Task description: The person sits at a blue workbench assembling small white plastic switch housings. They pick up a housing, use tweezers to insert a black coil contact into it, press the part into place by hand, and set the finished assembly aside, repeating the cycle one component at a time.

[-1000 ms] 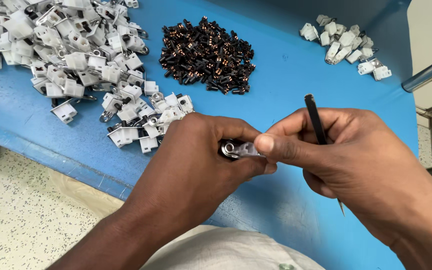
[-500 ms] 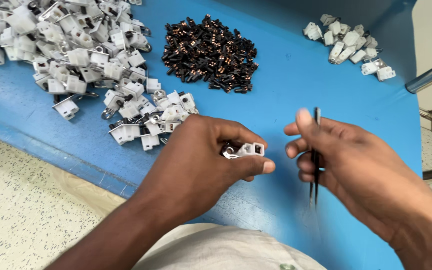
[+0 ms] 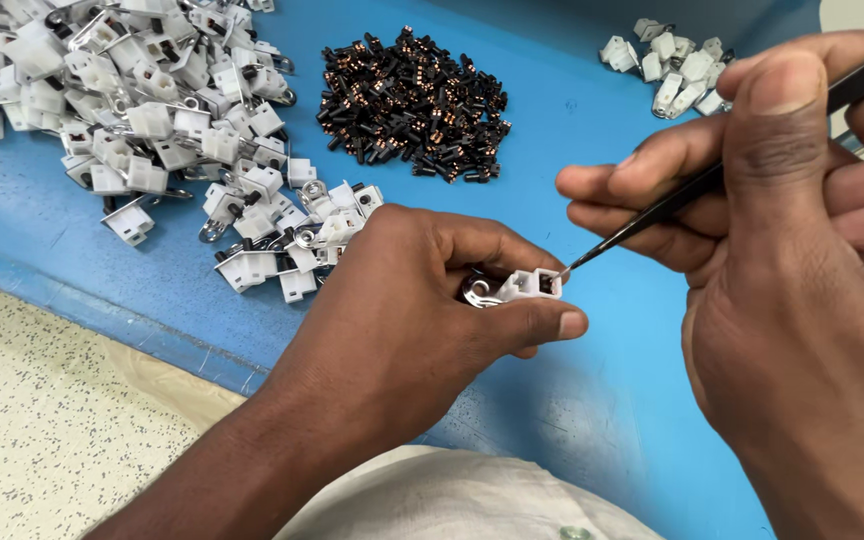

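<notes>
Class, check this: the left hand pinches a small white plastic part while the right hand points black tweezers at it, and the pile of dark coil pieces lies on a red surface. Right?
Not quite. The head view shows the dark coil pieces on a blue surface, not red. The rest holds: left hand pinches the white part, right hand aims the tweezers at it.

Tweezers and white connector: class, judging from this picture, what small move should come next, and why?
Probably ease the tweezers tip into the white connector opening. The right hand has the tip at its open end, and the left hand pinches the connector steady.
</notes>
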Action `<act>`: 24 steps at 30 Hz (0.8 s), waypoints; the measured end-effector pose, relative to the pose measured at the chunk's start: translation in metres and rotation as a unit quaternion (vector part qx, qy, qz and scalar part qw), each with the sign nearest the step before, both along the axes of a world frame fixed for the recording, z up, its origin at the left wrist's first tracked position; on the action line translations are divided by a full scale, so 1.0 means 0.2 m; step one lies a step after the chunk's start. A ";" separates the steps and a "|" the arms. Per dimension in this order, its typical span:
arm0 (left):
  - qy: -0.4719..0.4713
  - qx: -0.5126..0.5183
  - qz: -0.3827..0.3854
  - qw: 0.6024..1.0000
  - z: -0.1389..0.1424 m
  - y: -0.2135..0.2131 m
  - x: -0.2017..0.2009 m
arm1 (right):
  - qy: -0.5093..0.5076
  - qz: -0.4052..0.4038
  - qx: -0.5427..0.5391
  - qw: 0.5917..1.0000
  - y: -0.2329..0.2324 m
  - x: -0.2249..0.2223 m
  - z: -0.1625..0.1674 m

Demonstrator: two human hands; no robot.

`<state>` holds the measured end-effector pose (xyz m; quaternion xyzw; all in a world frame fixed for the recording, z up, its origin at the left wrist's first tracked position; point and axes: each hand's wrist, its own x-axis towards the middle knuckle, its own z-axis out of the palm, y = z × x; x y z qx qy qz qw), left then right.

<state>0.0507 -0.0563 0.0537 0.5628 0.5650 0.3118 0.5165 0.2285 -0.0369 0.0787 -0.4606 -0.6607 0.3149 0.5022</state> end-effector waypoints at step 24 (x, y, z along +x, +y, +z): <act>0.100 0.046 0.058 0.992 -0.11 0.06 -0.07 | 0.048 -0.123 -0.068 0.989 0.26 0.21 -0.21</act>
